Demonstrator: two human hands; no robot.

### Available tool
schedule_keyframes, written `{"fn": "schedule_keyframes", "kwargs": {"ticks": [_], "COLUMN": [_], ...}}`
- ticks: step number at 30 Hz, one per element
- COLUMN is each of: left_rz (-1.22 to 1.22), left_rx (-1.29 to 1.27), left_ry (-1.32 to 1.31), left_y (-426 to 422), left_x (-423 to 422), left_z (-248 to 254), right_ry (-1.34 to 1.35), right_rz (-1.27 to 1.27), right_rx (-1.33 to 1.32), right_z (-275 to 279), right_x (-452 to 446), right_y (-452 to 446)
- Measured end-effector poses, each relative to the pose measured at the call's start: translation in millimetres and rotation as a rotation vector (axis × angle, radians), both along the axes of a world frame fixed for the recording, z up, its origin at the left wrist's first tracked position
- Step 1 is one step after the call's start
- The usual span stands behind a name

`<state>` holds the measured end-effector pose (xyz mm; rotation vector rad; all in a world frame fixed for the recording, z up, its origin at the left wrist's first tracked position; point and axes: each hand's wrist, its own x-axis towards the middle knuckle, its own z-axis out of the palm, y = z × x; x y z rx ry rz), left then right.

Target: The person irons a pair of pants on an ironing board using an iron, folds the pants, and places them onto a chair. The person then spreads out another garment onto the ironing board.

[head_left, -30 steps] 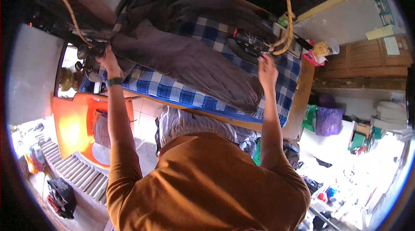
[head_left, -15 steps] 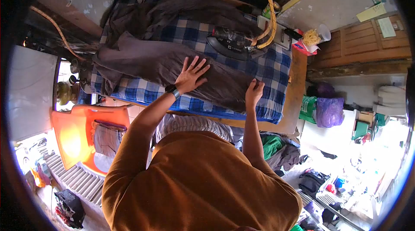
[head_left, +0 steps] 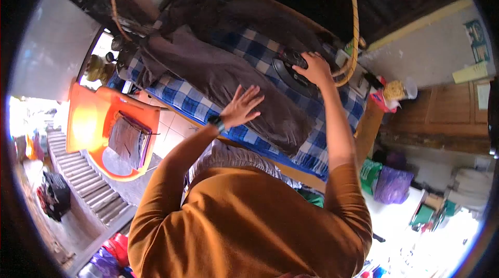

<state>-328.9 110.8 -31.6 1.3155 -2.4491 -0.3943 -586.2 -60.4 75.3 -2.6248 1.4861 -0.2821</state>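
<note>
A dark grey-brown garment (head_left: 218,70), which looks like a pair of trousers, lies lengthwise on a blue-and-white checked cloth (head_left: 254,44). My left hand (head_left: 241,107) rests on its near edge with the palm down and the fingers spread. At the far side of the garment, a black clothes iron (head_left: 286,73) sits on the checked cloth. My right hand (head_left: 315,69) is on the iron's handle, the fingers curled over it and partly hidden. Another part of the dark fabric is bunched along the back.
A yellow cord (head_left: 355,23) hangs down behind my right hand. At the table's right end are a plastic tub (head_left: 410,90) and yellowish food (head_left: 394,91). An orange chair (head_left: 86,122) with folded cloths (head_left: 126,137) stands to the left. Purple and green bags (head_left: 393,183) are at the right.
My right hand has left the near right end of the garment and reached back to the iron. My left hand stays spread on the garment. The view has turned.
</note>
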Motion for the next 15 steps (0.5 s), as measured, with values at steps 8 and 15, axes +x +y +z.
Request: {"fn": "schedule_keyframes", "kwargs": {"ticks": [8,15], "left_rz": [0.864,1.078], "left_rx": [-0.149,-0.035], "left_ry": [0.422,1.38], "left_y": [89,9], "left_x": [89,155], "left_z": [4,-47], "right_ry": [-0.043,-0.038], "right_rz": [-0.227,-0.283], "right_rx": [0.825,0.664], "right_z": [22,61], "right_x": [32,100], "right_y": [-29,62]}}
